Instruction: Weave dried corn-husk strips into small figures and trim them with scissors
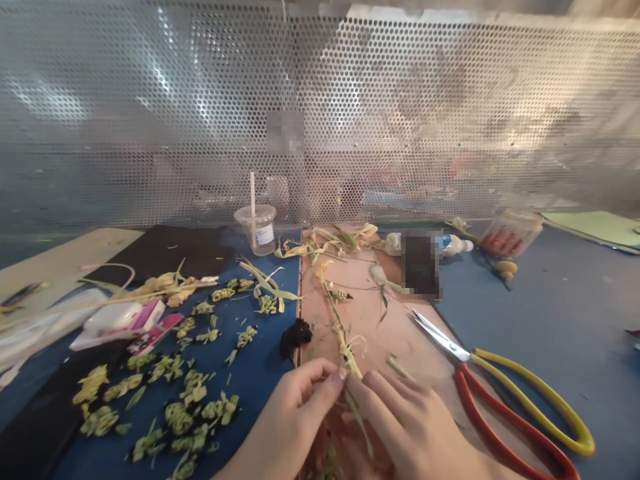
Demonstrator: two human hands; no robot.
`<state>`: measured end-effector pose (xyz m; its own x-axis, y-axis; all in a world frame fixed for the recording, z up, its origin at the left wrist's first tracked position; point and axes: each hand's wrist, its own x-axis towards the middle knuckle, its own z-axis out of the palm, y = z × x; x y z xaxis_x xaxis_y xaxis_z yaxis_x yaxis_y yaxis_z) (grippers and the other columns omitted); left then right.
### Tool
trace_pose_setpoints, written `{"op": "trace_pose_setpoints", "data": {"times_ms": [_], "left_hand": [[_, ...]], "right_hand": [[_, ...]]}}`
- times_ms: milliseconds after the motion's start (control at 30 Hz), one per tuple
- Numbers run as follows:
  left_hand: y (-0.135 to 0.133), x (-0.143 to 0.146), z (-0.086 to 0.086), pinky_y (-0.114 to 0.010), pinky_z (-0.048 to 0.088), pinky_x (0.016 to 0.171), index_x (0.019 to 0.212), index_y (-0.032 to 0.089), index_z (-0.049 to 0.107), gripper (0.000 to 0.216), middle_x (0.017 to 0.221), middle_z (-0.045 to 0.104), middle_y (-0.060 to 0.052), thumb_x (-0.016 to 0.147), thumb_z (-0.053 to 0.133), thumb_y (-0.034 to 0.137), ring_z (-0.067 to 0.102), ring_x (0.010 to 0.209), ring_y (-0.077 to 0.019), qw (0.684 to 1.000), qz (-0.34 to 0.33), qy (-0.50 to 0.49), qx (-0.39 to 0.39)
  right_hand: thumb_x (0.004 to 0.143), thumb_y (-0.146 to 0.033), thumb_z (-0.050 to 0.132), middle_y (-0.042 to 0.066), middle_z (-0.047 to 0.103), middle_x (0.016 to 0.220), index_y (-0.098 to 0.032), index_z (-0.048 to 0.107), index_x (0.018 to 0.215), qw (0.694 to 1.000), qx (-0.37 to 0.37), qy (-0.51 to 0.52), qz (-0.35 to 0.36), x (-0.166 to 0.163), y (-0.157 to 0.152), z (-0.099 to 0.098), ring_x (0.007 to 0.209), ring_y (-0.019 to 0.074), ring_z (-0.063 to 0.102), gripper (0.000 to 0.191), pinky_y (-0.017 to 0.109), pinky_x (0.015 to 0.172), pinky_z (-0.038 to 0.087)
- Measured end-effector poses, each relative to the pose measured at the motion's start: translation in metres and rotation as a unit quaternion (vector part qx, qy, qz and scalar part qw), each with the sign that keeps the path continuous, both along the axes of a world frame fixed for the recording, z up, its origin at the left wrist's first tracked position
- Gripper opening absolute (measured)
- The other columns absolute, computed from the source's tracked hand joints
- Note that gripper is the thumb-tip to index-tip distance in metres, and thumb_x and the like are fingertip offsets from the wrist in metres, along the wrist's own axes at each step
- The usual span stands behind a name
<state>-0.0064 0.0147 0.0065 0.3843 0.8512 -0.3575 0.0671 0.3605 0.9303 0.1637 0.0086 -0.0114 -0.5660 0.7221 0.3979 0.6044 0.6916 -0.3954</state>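
Observation:
A thin yellow-green plant stalk (341,333) with frayed leaf strips runs away from me along the pinkish board (370,333). At its near end, my left hand (305,400) is closed, thumb and forefinger pinched together on it. My right hand (400,413) bears on the same end from the other side, fingers bent and pressed together; its grip is partly hidden. Loose leaf strips hang below the fingers. Beside my right hand lie scissors (463,357) with one yellow and one red handle, blades slightly apart. A dark clump (296,337) lies just beyond my left hand.
Several small green-yellow knotted plant pieces (179,417) lie on the blue surface at left. A lidded cup (263,240) with a straw, dry leaves (345,241), a bottle (454,245) and a tipped plastic jar (510,233) stand or lie before a perforated metal screen (200,100).

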Motion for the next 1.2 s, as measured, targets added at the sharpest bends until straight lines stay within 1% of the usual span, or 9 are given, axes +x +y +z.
{"op": "trace_pose_setpoints", "data": {"times_ms": [167, 367, 600, 667, 767, 867, 967, 1067, 1200], "left_hand": [[0.004, -0.002, -0.013, -0.019, 0.025, 0.03, 0.079, 0.016, 0.058, 0.038, 0.052, 0.059, -0.003, 0.074, 0.048, 0.053, 0.04, 0.031, -0.0074, 0.998, -0.012, -0.027, -0.048], [0.008, -0.005, -0.018, -0.017, 0.019, 0.029, 0.074, 0.015, 0.055, 0.037, 0.049, 0.06, -0.004, 0.076, 0.047, 0.051, 0.037, 0.027, -0.0057, 1.0, -0.011, 0.019, -0.021], [0.007, -0.002, -0.013, -0.016, 0.019, 0.027, 0.083, 0.015, 0.053, 0.036, 0.05, 0.061, -0.001, 0.076, 0.047, 0.049, 0.037, 0.025, -0.0052, 0.997, -0.04, 0.062, -0.014], [0.007, 0.0, -0.012, -0.015, 0.022, 0.027, 0.082, 0.015, 0.051, 0.033, 0.051, 0.06, 0.0, 0.075, 0.048, 0.047, 0.041, 0.028, -0.006, 0.997, -0.04, 0.059, -0.015], [0.009, 0.0, -0.011, -0.015, 0.027, 0.029, 0.079, 0.016, 0.05, 0.03, 0.052, 0.057, 0.002, 0.074, 0.051, 0.046, 0.046, 0.033, -0.0068, 0.998, -0.041, 0.051, -0.02], [0.009, -0.001, -0.01, -0.015, 0.025, 0.029, 0.079, 0.016, 0.05, 0.03, 0.052, 0.056, 0.003, 0.074, 0.05, 0.045, 0.043, 0.031, -0.0052, 0.998, -0.031, 0.053, -0.021], [0.008, -0.001, -0.008, -0.015, 0.025, 0.028, 0.082, 0.016, 0.05, 0.03, 0.056, 0.058, 0.001, 0.076, 0.048, 0.045, 0.043, 0.031, -0.0047, 0.999, 0.004, 0.046, -0.016], [0.006, 0.0, -0.007, -0.015, 0.029, 0.029, 0.084, 0.016, 0.05, 0.031, 0.062, 0.061, -0.001, 0.075, 0.05, 0.045, 0.049, 0.036, -0.0069, 0.999, 0.001, 0.027, -0.026], [0.006, 0.002, -0.006, -0.015, 0.026, 0.028, 0.086, 0.015, 0.053, 0.033, 0.061, 0.061, -0.001, 0.073, 0.052, 0.046, 0.047, 0.033, -0.006, 0.999, -0.003, 0.033, -0.027]], "right_hand": [[0.079, -0.033, 0.047, 0.008, 0.061, 0.081, -0.026, 0.053, 0.11, 0.995, -0.081, 0.057, 0.024, 0.003, -0.001, 0.019, 0.073, 0.0218, 0.058, 0.033, 0.032, 0.059, 0.047], [0.087, -0.032, 0.037, 0.0, 0.056, 0.067, -0.021, 0.053, 0.087, 0.935, -0.265, 0.222, -0.075, 0.003, 0.009, 0.01, 0.057, 0.011, 0.049, 0.019, 0.023, 0.051, 0.041], [0.08, -0.042, 0.049, -0.001, 0.054, 0.064, -0.017, 0.055, 0.073, 0.902, -0.368, 0.21, -0.077, -0.003, 0.019, 0.011, 0.059, 0.0095, 0.047, 0.027, 0.02, 0.053, 0.037], [0.08, -0.042, 0.05, -0.001, 0.054, 0.064, -0.015, 0.056, 0.073, 0.877, -0.411, 0.235, -0.081, -0.003, 0.019, 0.013, 0.059, 0.0088, 0.047, 0.029, 0.02, 0.054, 0.037], [0.077, -0.045, 0.054, 0.0, 0.055, 0.065, -0.014, 0.056, 0.075, 0.81, -0.501, 0.299, -0.058, 0.0, 0.021, 0.013, 0.057, 0.0074, 0.047, 0.031, 0.019, 0.051, 0.036], [0.073, -0.049, 0.057, 0.0, 0.056, 0.063, -0.013, 0.055, 0.076, 0.747, -0.567, 0.347, -0.024, 0.003, 0.025, 0.01, 0.048, 0.005, 0.045, 0.036, 0.017, 0.044, 0.033], [0.069, -0.052, 0.06, -0.001, 0.055, 0.059, -0.013, 0.053, 0.072, 0.715, -0.6, 0.359, -0.01, 0.004, 0.028, 0.007, 0.041, 0.0031, 0.041, 0.04, 0.016, 0.038, 0.031], [0.067, -0.053, 0.061, -0.003, 0.052, 0.054, -0.014, 0.051, 0.069, 0.703, -0.61, 0.366, -0.016, 0.005, 0.027, 0.006, 0.04, 0.0035, 0.042, 0.041, 0.014, 0.035, 0.031], [0.069, -0.051, 0.06, -0.002, 0.053, 0.055, -0.014, 0.052, 0.07, 0.723, -0.599, 0.343, -0.012, 0.003, 0.024, 0.006, 0.043, 0.0043, 0.046, 0.038, 0.013, 0.035, 0.033]]}}
